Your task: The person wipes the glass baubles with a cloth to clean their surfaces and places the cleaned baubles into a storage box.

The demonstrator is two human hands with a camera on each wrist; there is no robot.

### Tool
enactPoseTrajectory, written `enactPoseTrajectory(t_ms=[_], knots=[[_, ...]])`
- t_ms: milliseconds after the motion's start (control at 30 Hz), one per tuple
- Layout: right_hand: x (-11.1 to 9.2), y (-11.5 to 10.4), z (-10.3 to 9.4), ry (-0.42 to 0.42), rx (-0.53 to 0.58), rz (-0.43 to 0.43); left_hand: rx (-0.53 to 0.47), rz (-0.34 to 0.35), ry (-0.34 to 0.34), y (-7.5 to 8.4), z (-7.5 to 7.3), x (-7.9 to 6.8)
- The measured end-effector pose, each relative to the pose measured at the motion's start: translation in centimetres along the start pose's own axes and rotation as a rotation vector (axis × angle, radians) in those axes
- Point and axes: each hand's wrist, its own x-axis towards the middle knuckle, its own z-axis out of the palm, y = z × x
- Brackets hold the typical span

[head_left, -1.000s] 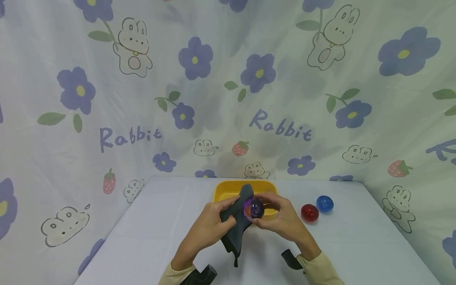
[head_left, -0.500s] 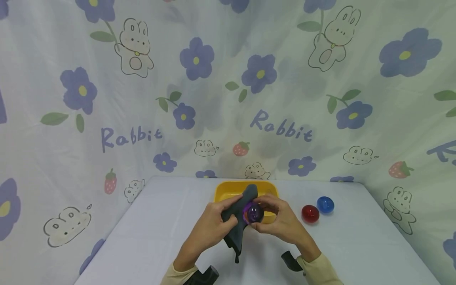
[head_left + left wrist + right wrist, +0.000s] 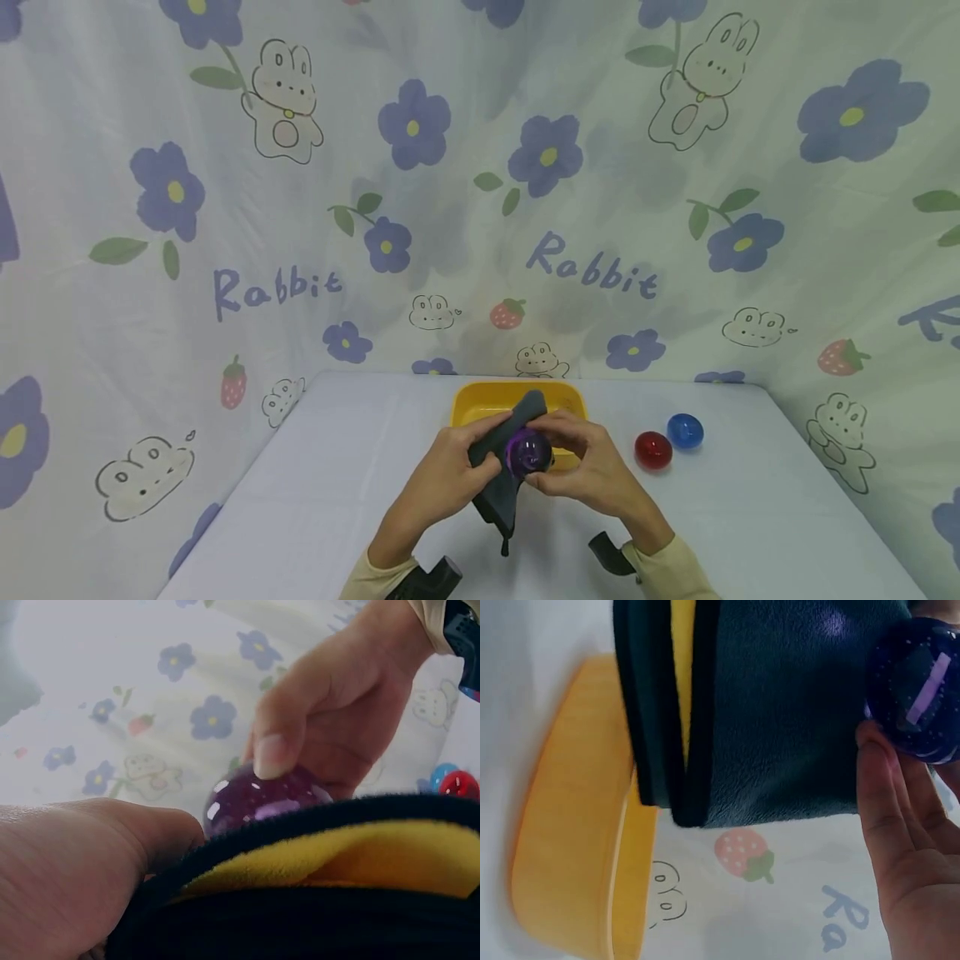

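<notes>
My left hand (image 3: 452, 473) grips a folded dark grey-green cloth (image 3: 495, 498), its thumb lying over the near face. The left wrist view shows a yellow inner side (image 3: 390, 859) between the cloth's dark edges. In my right hand (image 3: 587, 463) is a shiny see-through purple ball (image 3: 531, 454), pinched between thumb and fingers close against the cloth. From the right wrist, the ball (image 3: 915, 690) looks dark blue-purple with pale specks, and the right fingers (image 3: 889, 802) support it from one side. Part of the left hand's fingers is hidden behind the cloth.
Behind the hands stands a yellow plastic tub (image 3: 468, 402), partly covered by them. A red ball (image 3: 653, 450) and a blue ball (image 3: 686, 431) lie close together on the white table (image 3: 337, 467), right of the hands. A rabbit-and-flower curtain (image 3: 465, 208) hangs behind the table.
The purple ball has shifted slightly left and turned in the right hand; an orange patch beside it is no longer seen. The cloth's upper end has tilted a little to the right.
</notes>
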Motion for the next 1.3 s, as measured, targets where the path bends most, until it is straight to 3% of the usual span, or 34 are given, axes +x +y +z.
enactPoseTrajectory(t_ms=[633,867,1033,1300], knots=[[0.2,0.2,-0.2,0.144,0.034,0.01,0.01,-0.044,-0.023,0.1,-0.1,0.0],[0.1,0.9,-0.6,0.197,-0.09,0.05,-0.012,-0.067,-0.032,0.5,-0.1,-0.1],[0.1,1.0,-0.9,0.18,-0.156,0.089,-0.015,-0.079,-0.026,0.6,-0.1,-0.4],[0.1,1.3,-0.9,0.1,-0.117,0.139,-0.014,-0.054,0.012,1.2,-0.4,-0.5]])
